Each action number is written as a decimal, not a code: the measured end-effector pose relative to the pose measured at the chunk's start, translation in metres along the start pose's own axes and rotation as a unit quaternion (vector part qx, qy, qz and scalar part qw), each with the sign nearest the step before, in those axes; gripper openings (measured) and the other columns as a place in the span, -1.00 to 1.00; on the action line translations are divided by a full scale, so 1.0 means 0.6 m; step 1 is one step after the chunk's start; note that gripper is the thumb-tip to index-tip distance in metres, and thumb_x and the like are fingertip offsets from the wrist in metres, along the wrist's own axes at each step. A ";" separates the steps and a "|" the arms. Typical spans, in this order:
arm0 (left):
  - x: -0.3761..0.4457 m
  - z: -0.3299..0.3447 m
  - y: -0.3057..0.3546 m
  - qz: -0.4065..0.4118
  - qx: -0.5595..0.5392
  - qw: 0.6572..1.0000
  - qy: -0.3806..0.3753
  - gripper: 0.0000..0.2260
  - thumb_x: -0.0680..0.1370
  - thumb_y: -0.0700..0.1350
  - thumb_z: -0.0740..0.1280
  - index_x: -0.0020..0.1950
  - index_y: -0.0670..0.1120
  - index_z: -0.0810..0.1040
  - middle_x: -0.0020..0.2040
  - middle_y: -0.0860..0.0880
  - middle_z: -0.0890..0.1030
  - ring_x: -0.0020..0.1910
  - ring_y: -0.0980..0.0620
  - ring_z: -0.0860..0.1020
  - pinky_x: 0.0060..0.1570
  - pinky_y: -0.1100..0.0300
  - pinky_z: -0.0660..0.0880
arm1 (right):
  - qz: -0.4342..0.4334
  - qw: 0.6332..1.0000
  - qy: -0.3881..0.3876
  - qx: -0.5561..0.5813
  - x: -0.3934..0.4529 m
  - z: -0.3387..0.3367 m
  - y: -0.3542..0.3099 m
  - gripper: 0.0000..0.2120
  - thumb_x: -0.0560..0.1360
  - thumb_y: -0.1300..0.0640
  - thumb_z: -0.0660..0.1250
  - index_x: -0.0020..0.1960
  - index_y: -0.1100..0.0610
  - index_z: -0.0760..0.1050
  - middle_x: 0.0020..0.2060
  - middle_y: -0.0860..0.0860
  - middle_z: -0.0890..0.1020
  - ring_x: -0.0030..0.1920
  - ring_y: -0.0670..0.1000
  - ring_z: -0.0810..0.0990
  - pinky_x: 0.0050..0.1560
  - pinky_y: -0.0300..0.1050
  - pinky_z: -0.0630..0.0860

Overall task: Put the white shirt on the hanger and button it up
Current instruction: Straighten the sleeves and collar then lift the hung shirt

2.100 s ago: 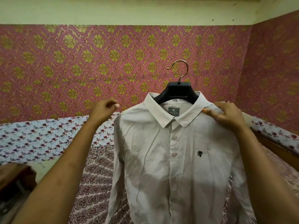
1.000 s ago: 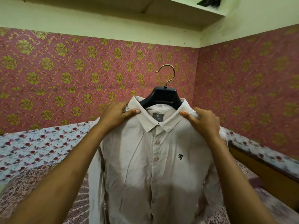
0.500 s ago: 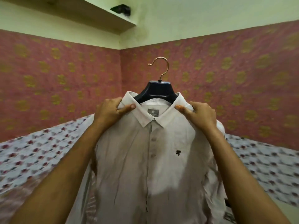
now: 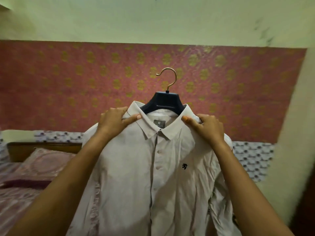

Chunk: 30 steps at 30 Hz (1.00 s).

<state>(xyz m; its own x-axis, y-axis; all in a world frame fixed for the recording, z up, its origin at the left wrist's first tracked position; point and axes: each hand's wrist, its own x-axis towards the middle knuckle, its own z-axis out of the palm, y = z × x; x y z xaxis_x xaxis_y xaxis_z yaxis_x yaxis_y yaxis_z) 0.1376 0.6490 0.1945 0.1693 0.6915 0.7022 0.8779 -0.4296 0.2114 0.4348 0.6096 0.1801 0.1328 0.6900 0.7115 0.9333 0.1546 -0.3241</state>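
We've got both arms stretched out in front of us, the left hand (image 4: 113, 120) with its grip pinching the white shirt (image 4: 153, 176) at the shoulder beside the collar, thumb laid flat on the cloth, and the right hand (image 4: 207, 127) pinching the opposite shoulder the same way. The shirt hangs in mid-air on the hanger (image 4: 164, 102), buttoned down the front, before a pink wallpaper (image 4: 68, 82) with gold motifs under a pale green wall, a bed (image 4: 30, 171) with a patterned cover at lower left. We count one shirt, one black hanger with one gold hook, two hands, and three buttons plainly showing on the placket.
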 end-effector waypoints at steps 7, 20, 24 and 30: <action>0.065 0.125 0.252 0.036 -0.065 0.997 0.002 -0.45 0.35 0.41 0.11 -0.09 -0.02 0.56 -0.08 -0.09 0.64 -0.01 -0.16 0.56 -0.13 0.07 0.29 | 0.045 0.997 0.022 -0.057 0.020 -0.149 0.235 -0.34 0.25 -0.51 0.03 -0.45 0.12 0.19 -0.50 -0.02 0.42 -0.39 0.06 0.42 -0.42 -0.10 0.16; 0.250 0.344 0.498 0.072 -0.130 0.989 -0.021 -0.39 0.30 0.48 0.08 -0.12 0.00 0.56 -0.17 -0.04 0.62 -0.11 -0.11 0.55 -0.17 0.06 0.37 | 0.081 0.988 0.083 -0.104 0.140 -0.228 0.529 -0.36 0.27 -0.48 0.09 -0.47 0.11 0.12 -0.56 -0.01 0.36 -0.47 0.01 0.37 -0.42 -0.12 0.20; 0.342 0.435 0.542 0.085 -0.130 0.988 0.009 -0.53 0.41 0.39 0.19 -0.12 -0.01 0.53 -0.14 -0.08 0.62 -0.08 -0.15 0.55 -0.18 0.08 0.31 | 0.081 0.986 0.097 -0.109 0.228 -0.204 0.624 -0.36 0.27 -0.48 0.10 -0.48 0.11 0.11 -0.57 -0.02 0.33 -0.49 0.01 0.35 -0.41 -0.11 0.20; 0.526 0.554 0.599 0.086 -0.126 0.988 0.025 -0.48 0.39 0.41 0.15 -0.11 -0.01 0.55 -0.14 -0.11 0.63 -0.11 -0.16 0.56 -0.14 0.02 0.42 | 0.089 0.982 0.103 -0.131 0.404 -0.168 0.744 -0.36 0.26 -0.50 0.05 -0.48 0.10 0.15 -0.54 0.00 0.38 -0.47 0.03 0.39 -0.42 -0.13 0.20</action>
<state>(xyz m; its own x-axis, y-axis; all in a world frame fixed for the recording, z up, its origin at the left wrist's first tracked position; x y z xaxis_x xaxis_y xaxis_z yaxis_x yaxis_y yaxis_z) 0.6556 0.9057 0.2661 0.2785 0.5690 0.7738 0.6972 -0.6739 0.2446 0.9172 0.7749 0.2708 0.3419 0.5285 0.7770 0.9391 -0.1612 -0.3036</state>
